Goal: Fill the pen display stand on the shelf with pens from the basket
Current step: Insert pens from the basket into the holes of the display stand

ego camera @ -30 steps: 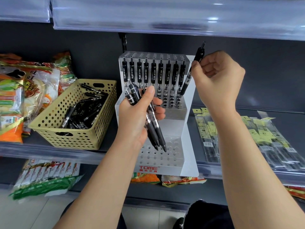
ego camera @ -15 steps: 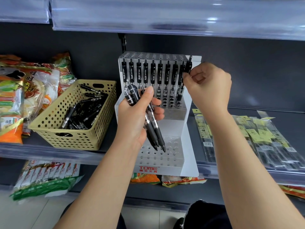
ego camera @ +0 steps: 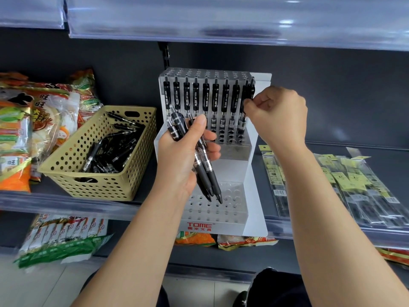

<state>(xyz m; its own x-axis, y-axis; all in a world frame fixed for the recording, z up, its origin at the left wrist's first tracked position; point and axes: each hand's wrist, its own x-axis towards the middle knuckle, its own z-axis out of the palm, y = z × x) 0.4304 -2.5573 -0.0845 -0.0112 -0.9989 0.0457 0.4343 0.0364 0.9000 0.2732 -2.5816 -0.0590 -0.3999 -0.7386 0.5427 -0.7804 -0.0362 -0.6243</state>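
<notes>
The clear acrylic tiered pen display stand (ego camera: pixel 234 169) sits at the middle of the dark shelf (ego camera: pixel 66 202), its upper tier carrying a row of upright black click pens (ego camera: pixel 205 100), while the near lower tier shows only bare holes. The right hand (ego camera: pixel 276 116) pinches one black pen (ego camera: pixel 249 91) by its upper barrel at the far right end of that row, and the pen stands almost upright. I cannot tell whether its tip is already seated. The left hand (ego camera: pixel 183 156) grips a fanned bundle of black pens (ego camera: pixel 199 160) in front of the stand, tips pointing down over the lower tier. The tan perforated plastic basket (ego camera: pixel 73 156), just left of the stand, holds many more loose black pens (ego camera: pixel 110 151).

The main risk, as I judge it, is a tip missing its hole, so that the pen leans on its neighbour and knocks the row askew. The stand looks light, so a hard push could shove it back. The fanned bundle may also slip if the grip slackens.
</notes>
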